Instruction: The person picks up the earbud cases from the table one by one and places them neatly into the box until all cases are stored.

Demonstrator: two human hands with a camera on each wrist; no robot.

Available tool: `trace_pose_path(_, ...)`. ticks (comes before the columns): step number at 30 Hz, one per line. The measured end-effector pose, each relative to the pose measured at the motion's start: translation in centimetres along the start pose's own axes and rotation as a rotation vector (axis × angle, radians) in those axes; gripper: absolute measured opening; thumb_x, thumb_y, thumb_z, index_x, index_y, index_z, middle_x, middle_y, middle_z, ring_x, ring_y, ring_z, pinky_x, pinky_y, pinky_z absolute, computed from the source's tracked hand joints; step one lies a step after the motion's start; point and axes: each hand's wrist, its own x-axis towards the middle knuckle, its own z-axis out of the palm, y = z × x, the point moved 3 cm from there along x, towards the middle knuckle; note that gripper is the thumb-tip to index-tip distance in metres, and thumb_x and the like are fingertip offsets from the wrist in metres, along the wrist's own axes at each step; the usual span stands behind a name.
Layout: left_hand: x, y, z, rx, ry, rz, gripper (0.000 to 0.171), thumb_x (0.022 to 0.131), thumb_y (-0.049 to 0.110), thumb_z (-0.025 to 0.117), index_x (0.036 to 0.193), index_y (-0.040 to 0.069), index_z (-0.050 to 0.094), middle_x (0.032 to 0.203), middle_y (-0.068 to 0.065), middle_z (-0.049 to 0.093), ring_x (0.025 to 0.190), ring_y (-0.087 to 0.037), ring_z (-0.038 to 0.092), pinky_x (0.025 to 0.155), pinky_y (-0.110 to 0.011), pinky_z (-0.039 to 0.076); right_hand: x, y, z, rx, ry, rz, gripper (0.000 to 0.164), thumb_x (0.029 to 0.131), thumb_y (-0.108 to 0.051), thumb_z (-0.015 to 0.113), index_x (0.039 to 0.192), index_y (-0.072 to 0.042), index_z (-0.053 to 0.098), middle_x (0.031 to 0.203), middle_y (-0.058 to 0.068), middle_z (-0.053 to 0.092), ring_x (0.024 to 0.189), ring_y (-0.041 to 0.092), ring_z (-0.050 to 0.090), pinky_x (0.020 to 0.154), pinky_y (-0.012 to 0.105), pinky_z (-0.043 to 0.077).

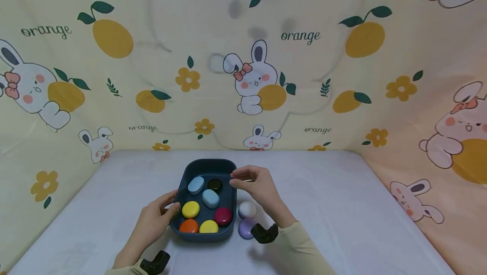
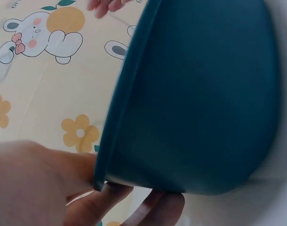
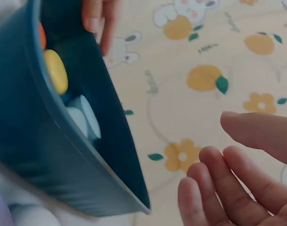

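Observation:
A dark blue rounded rectangular box (image 1: pixel 203 237) stands on the white surface with several smooth, glossy, pebble-like pieces in it. Among them are two light blue pieces, a black piece (image 1: pixel 214 185), two yellow pieces, a crimson piece (image 1: pixel 223 216) and an orange piece (image 1: pixel 189 226). My left hand (image 1: pixel 154 221) grips the left side of the box, its thumb at the rim and fingers against the outer wall. Beside the far right rim, my right hand (image 1: pixel 260 185) hovers with thumb and fingers apart; the right wrist view shows nothing between them.
Right of the box lie a white piece (image 1: pixel 247 210) and a purple piece (image 1: pixel 245 228), the latter partly hidden by the right wrist's black device (image 1: pixel 265 233). Behind the white surface (image 1: pixel 323 199) hangs a cream sheet (image 1: pixel 312 63) printed with rabbits and oranges.

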Motion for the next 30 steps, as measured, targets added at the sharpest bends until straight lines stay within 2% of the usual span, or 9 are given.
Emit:
trace_pose_path(7, -0.1, -0.2, 0.0, -0.002, -0.004, -0.008, 0.047, 0.100, 0.020, 0.059, 0.143, 0.003, 0.049, 0.133, -0.023, 0.057, 0.104, -0.036, 0.064, 0.080, -0.046, 0.057, -1.1, -2.3, -1.3, -0.018, 0.092, 0.025, 0.021, 0.088, -0.008, 0.074, 0.106, 0.003, 0.071, 0.099, 0.010, 0.071, 0.095, 0.028, 0.064, 0.083, 0.036, 0.051)
trace_pose_path(12, -0.1, 0.0, 0.0, -0.005, -0.007, -0.010, 0.047, 0.101, 0.020, 0.058, 0.143, 0.003, 0.049, 0.133, -0.023, 0.057, 0.102, -0.034, 0.064, 0.080, -0.045, 0.057, -0.6, -0.5, -2.4, 0.016, 0.156, 0.028, 0.022, 0.086, -0.012, 0.077, 0.105, 0.000, 0.073, 0.098, 0.007, 0.072, 0.093, 0.024, 0.066, 0.084, 0.035, 0.051)
trace_pose_path(15, -0.1, 0.3, 0.0, 0.000, -0.010, -0.001, 0.047, 0.101, 0.021, 0.058, 0.143, 0.002, 0.049, 0.133, -0.024, 0.056, 0.101, -0.034, 0.064, 0.079, -0.045, 0.057, -0.5, 0.8, -3.0, 0.028, 0.154, 0.043, 0.021, 0.085, -0.014, 0.079, 0.103, -0.003, 0.073, 0.097, 0.007, 0.072, 0.091, 0.022, 0.067, 0.084, 0.034, 0.052)
trace_pose_path(23, -0.2, 0.4, -0.1, 0.001, -0.020, -0.012, 0.047, 0.101, 0.020, 0.057, 0.143, 0.003, 0.049, 0.134, -0.023, 0.056, 0.103, -0.036, 0.064, 0.080, -0.046, 0.057, -1.0, 3.7, -3.7, -0.059, 0.044, 0.138, 0.022, 0.081, -0.013, 0.082, 0.100, -0.006, 0.074, 0.097, 0.007, 0.072, 0.090, 0.022, 0.066, 0.079, 0.033, 0.053)
trace_pose_path(30, -0.3, 0.5, -0.2, 0.009, -0.022, -0.007, 0.047, 0.101, 0.021, 0.058, 0.143, 0.002, 0.048, 0.134, -0.025, 0.056, 0.102, -0.036, 0.064, 0.079, -0.046, 0.057, -1.0, 5.8, -4.6, -0.119, -0.141, 0.110, 0.030, 0.083, -0.009, 0.079, 0.112, -0.005, 0.072, 0.114, 0.014, 0.068, 0.108, 0.033, 0.061, 0.088, 0.040, 0.051)
